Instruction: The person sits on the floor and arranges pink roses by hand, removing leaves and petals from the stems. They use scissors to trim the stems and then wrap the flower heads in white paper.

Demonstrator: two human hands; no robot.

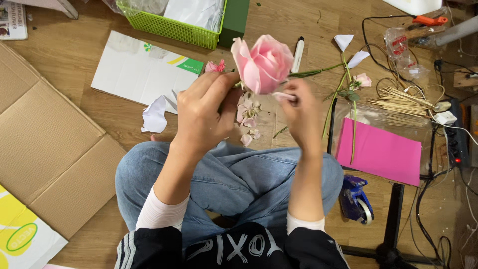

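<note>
My left hand [205, 112] grips the base of a pink paper rose [264, 64], holding it up over my lap. My right hand [302, 115] pinches a pale pink petal [285, 96] at the rose's lower right edge. A green stem [313, 72] runs out to the right from behind the flower. Loose pink petal scraps [249, 117] lie on the wooden floor under the rose. I sit cross-legged in blue jeans [234, 179].
Flattened cardboard [50, 149] lies left. A green basket [172, 27] and white sheet [139, 69] sit at the back. Right: pink paper [381, 152], wooden skewers [401, 99], paper flowers on stems [348, 65], a blue tape dispenser [356, 199], cables and a black stand [396, 209].
</note>
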